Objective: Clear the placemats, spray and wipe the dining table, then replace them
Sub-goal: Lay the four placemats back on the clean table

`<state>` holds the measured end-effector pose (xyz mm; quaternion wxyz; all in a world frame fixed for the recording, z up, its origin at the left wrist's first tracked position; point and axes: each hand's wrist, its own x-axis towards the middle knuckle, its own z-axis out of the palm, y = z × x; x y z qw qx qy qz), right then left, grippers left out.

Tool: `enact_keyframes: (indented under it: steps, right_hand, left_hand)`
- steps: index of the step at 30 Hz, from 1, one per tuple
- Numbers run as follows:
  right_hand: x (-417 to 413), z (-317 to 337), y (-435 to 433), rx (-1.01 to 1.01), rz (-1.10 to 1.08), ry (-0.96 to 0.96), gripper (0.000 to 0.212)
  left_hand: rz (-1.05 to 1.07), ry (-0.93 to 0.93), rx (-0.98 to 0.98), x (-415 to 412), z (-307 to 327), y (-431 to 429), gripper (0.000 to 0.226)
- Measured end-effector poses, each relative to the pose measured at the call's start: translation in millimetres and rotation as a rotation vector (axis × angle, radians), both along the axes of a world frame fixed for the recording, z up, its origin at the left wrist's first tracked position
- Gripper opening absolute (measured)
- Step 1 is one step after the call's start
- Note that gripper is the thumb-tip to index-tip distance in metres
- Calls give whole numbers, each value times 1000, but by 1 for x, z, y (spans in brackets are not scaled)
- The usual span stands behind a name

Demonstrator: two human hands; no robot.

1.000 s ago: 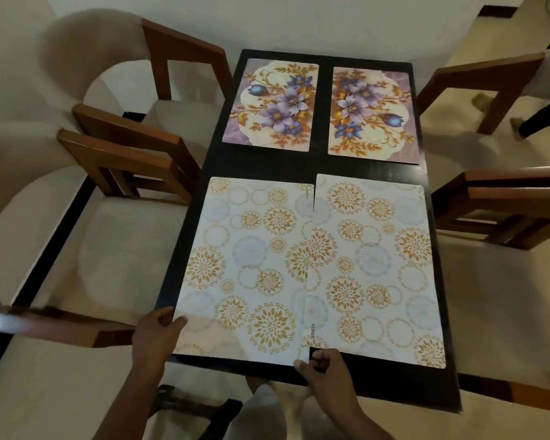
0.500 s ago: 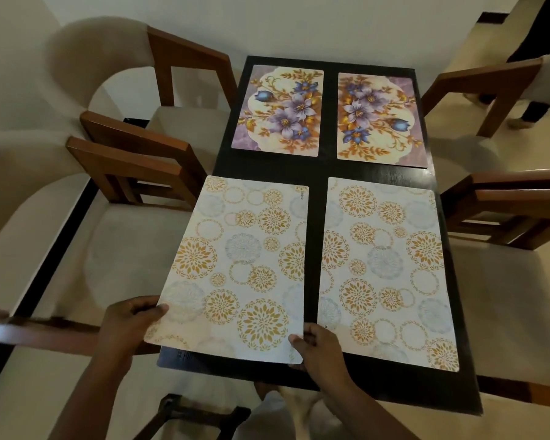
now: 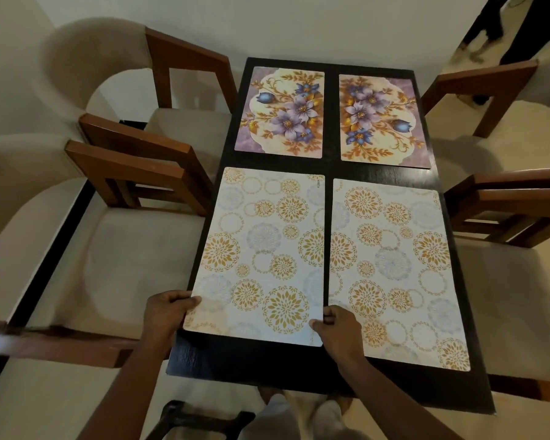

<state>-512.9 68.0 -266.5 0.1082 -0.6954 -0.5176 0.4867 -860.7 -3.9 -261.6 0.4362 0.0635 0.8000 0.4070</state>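
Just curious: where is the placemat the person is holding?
Head view: the held placemat lies near left on the table, left hand and right hand gripping its near corners, beside its twin placemat.

Wall (image 3: 299, 23): plain, pale, running behind the dark table (image 3: 251, 360).
Wooden chairs, cream-cushioned: far left chair (image 3: 188, 74) and near left chair (image 3: 134, 173) sitting along one side; far right chair (image 3: 483, 87) and near right chair (image 3: 515, 201) sitting opposite.
Floor (image 3: 458, 58): cream, showing far right.
Dark band (image 3: 50, 249): running along the left.
Light: warm, throwing soft chair shadows on the wall.

The table (image 3: 299, 360) is dark wood with fine matt grain. All 4 placemats (image 3: 261, 249) look smooth and faintly sheened, probably plastic. The chairs (image 3: 134, 160) pair reddish polished wood with beige cloth seats.
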Motion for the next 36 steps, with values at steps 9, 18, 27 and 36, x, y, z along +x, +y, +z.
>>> enact_keyframes:
  steps: [9, 18, 27, 36]
  right_hand:
    - [2, -1, -3, 55, 18, -63, 23]
    - [2, 2, -2, 57, 48, -54, 24]
    - [3, 5, -2, 84, 78, -80, 30]
    - [34, 15, -5, 132, 157, -113, 36]
  left_hand:
    - [-111, 201, -34, -3, -12, -5, 7]
    - [-150, 285, -71, -1, -7, -3, 5]
    - [-230, 374, -121, 0, -3, -2, 4]
    - [-428, 743, -72, 22, 8, 4, 19]
